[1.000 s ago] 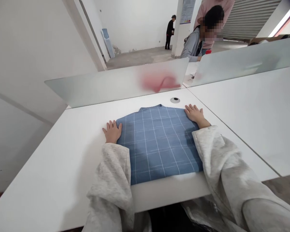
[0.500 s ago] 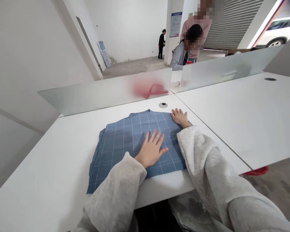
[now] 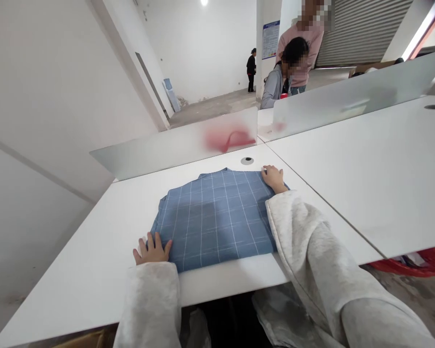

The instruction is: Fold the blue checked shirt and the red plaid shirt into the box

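Note:
A folded blue shirt with a white windowpane check (image 3: pixel 213 217) lies flat on the white desk (image 3: pixel 76 290), its collar area toward the far side. My left hand (image 3: pixel 152 249) rests at the cloth's near left edge, fingers spread, palm partly on the bare desk. My right hand (image 3: pixel 274 178) lies on the far right corner of the cloth, fingers lightly bent. Neither hand grips anything. Grey fleece sleeves cover both forearms and hide part of the cloth's right edge.
A frosted glass divider (image 3: pixel 174 140) stands along the desk's far edge, with a round cable grommet (image 3: pixel 247 161) in front of it. Another white desk (image 3: pixel 348 179) adjoins on the right. Beyond the divider sits a person in grey (image 3: pixel 273 87); another stands in pink (image 3: pixel 299 55).
My left hand has moved from the middle of the cloth to its near left edge. The cloth's left side now lies drawn inward and flatter. My right hand stays near the far corner.

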A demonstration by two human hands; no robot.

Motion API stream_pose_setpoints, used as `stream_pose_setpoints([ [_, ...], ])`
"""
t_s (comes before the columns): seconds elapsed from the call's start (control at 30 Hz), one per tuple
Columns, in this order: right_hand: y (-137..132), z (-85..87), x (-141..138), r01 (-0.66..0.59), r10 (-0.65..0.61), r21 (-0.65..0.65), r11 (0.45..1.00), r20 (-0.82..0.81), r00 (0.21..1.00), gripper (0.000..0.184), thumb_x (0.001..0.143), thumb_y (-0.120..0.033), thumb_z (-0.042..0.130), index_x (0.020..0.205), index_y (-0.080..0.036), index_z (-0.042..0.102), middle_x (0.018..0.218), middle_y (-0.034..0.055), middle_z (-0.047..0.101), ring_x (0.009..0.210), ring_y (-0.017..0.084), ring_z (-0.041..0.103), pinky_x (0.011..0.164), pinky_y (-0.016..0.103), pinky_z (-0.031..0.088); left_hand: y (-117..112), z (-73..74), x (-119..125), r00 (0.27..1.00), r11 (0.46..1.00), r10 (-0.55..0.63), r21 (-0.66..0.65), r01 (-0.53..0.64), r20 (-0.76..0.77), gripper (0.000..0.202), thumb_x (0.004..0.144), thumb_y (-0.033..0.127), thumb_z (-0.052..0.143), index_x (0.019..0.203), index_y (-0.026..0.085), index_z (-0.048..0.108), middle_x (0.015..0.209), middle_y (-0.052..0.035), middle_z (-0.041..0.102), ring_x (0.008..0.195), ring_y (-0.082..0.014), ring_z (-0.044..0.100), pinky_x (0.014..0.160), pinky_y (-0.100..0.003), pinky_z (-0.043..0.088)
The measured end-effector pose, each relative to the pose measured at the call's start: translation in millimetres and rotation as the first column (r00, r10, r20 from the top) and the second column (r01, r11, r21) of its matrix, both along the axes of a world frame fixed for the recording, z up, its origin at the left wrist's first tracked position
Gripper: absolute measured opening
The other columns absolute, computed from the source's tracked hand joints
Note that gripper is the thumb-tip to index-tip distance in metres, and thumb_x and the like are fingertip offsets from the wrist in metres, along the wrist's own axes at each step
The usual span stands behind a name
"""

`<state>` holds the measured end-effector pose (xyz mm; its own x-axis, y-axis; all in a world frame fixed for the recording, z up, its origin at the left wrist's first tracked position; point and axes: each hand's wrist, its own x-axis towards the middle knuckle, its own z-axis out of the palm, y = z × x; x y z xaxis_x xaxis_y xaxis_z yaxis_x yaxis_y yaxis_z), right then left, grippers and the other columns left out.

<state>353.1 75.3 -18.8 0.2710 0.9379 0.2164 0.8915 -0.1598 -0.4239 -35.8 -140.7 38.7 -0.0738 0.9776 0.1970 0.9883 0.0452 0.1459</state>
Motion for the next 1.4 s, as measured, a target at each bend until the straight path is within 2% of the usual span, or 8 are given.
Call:
stream_pose_setpoints([
  [0.17, -14, 6.2, 0, 0.200, -0.199, 0.011, 0.980, -0.054, 0.979, 0.046, 0.091, -0.021, 0.032, 0.132, -0.004, 0.046, 0.133, 0.0269, 0.045, 0.126, 0.038, 0.036, 0.097, 0.054, 0.032, -26, -7.9, 73, 0.981, 0.981, -0.193, -0.033, 0.192, -0.030, 0.049, 0.090, 0.036, 0.049, 0.133, 0.013, 0.050, 0.146, -0.0165, 0.040, 0.137, -0.0368, 0.030, 0.111, -0.060, 0.022],
  [0.33, -27, 19.2, 28, 0.042, -0.052, -0.121, 0.992, -0.082, 0.995, 0.038, 0.090, -0.025, 0.044, 0.122, -0.010, 0.058, 0.123, 0.0210, 0.056, 0.116, 0.031, 0.051, 0.095, 0.043, 0.039, -43, -21.1, 190, 0.679, 0.675, -0.731, -0.068, 0.734, 0.073, 0.057, 0.091, 0.044, 0.044, 0.141, 0.016, 0.041, 0.151, -0.0097, 0.034, 0.141, -0.0303, 0.025, 0.114, -0.055, 0.022],
  [0.6, -63, 40.7, 88, -0.296, 0.193, -0.300, 0.907, -0.328, 0.925, 0.069, 0.079, -0.036, 0.068, 0.140, -0.018, 0.042, 0.107, 0.0101, 0.069, 0.082, 0.019, 0.066, 0.074, 0.029, 0.053, -40, -38.4, 274, 0.668, 0.676, -0.730, 0.009, 0.737, 0.146, 0.061, 0.093, 0.046, 0.036, 0.140, 0.008, 0.041, 0.148, -0.0160, 0.038, 0.139, -0.0330, 0.027, 0.115, -0.054, 0.020],
  [0.77, -73, 28.9, 81, -0.326, 0.234, -0.169, 0.930, -0.413, 0.880, 0.079, 0.079, -0.036, 0.065, 0.147, -0.018, 0.029, 0.140, 0.0148, 0.047, 0.112, 0.024, 0.057, 0.095, 0.036, 0.046, -35, -38.7, 284, 0.680, 0.697, -0.699, -0.002, 0.717, 0.223, 0.061, 0.089, 0.042, 0.041, 0.139, 0.007, 0.043, 0.149, -0.0173, 0.036, 0.140, -0.0335, 0.025, 0.116, -0.053, 0.016],
  [0.9, -76, 25.3, 82, -0.432, 0.258, -0.139, 0.891, -0.628, 0.734, 0.079, 0.083, -0.037, 0.059, 0.150, -0.021, 0.020, 0.107, 0.0084, 0.068, 0.083, 0.019, 0.066, 0.076, 0.035, 0.054, -41, -35.5, 279, 0.679, 0.688, -0.704, -0.035, 0.724, 0.209, 0.058, 0.090, 0.037, 0.040, 0.141, 0.008, 0.040, 0.148, -0.0180, 0.036, 0.139, -0.0343, 0.027, 0.115, -0.054, 0.019],
  [1.07, -80, 26.5, 86, -0.568, 0.284, -0.026, 0.823, -0.847, 0.450, 0.047, 0.077, -0.033, 0.064, 0.123, -0.021, 0.060, 0.091, 0.0031, 0.069, 0.073, 0.014, 0.062, 0.069, 0.027, 0.052, -43, -37.8, 286, 0.641, 0.645, -0.747, -0.039, 0.763, 0.179, 0.053, 0.094, 0.027, 0.030, 0.142, 0.008, 0.037, 0.147, -0.0165, 0.039, 0.137, -0.0307, 0.032, 0.115, -0.049, 0.022],
  [1.27, -90, 27.3, 100, -0.638, 0.268, -0.114, 0.762, -0.841, 0.470, 0.033, 0.076, -0.041, 0.066, 0.100, -0.019, 0.069, 0.055, -0.0057, 0.054, 0.038, 0.006, 0.035, 0.041, 0.022, 0.034, -27, -28.8, 267, 0.719, 0.721, -0.652, -0.096, 0.686, 0.243, 0.071, 0.086, 0.050, 0.046, 0.141, 0.005, 0.039, 0.149, -0.0203, 0.032, 0.140, -0.0366, 0.024, 0.115, -0.055, 0.016],
  [1.4, -94, 31.3, 103, -0.648, 0.285, -0.052, 0.760, -0.869, 0.404, 0.029, 0.076, -0.037, 0.059, 0.095, -0.018, 0.070, 0.073, 0.0019, 0.064, 0.055, 0.013, 0.053, 0.055, 0.027, 0.043, -29, -26.8, 271, 0.707, 0.712, -0.679, -0.057, 0.700, 0.200, 0.062, 0.089, 0.040, 0.044, 0.142, 0.009, 0.038, 0.149, -0.0185, 0.035, 0.138, -0.0360, 0.029, 0.113, -0.055, 0.023],
])
